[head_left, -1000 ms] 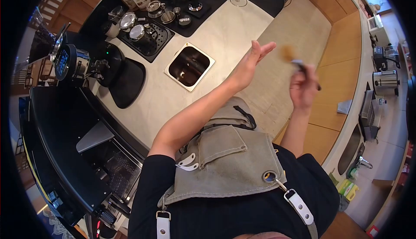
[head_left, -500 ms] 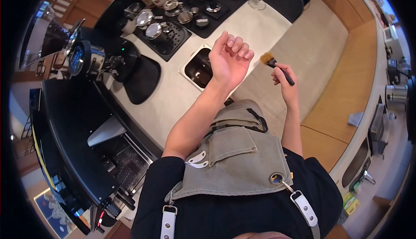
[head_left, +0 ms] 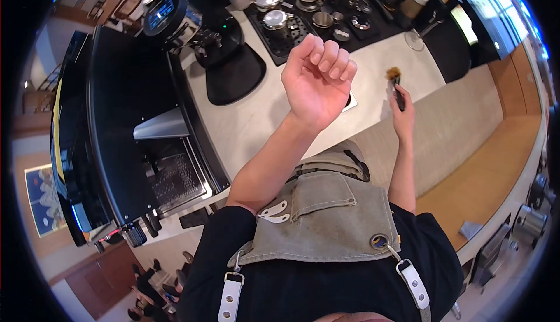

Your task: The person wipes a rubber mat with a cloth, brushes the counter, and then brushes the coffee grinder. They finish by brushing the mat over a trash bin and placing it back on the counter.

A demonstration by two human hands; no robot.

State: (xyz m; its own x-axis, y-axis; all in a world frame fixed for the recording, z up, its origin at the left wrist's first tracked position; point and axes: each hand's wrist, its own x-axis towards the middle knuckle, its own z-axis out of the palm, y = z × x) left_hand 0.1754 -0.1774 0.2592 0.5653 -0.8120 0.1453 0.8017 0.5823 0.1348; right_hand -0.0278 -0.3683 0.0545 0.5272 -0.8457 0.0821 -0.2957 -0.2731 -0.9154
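My left hand (head_left: pixel 318 86) is held up over the pale counter, palm turned up and fingers loosely curled in; nothing shows in it. A sliver of the small metal-rimmed sink (head_left: pixel 350 103) shows beside it, the rest hidden by this hand. Farther right, my right hand (head_left: pixel 403 112) grips the black handle of a short brush (head_left: pixel 398 95). The brush's tan bristles (head_left: pixel 393 73) point away from me, over the counter's right part. Whether the bristles touch the surface I cannot tell.
A black grinder (head_left: pixel 165 16) with a display stands left, near a black mat (head_left: pixel 236 77). Metal pitchers (head_left: pixel 275 20) sit on a black drip tray (head_left: pixel 265 41). A stemmed glass (head_left: pixel 415 41) stands at the back right. A big black espresso machine (head_left: pixel 131 88) fills the left side.
The view has turned to the right. My right hand has moved the brush from beside the counter's edge to over its surface. My left hand has come closer, its fingers more curled.
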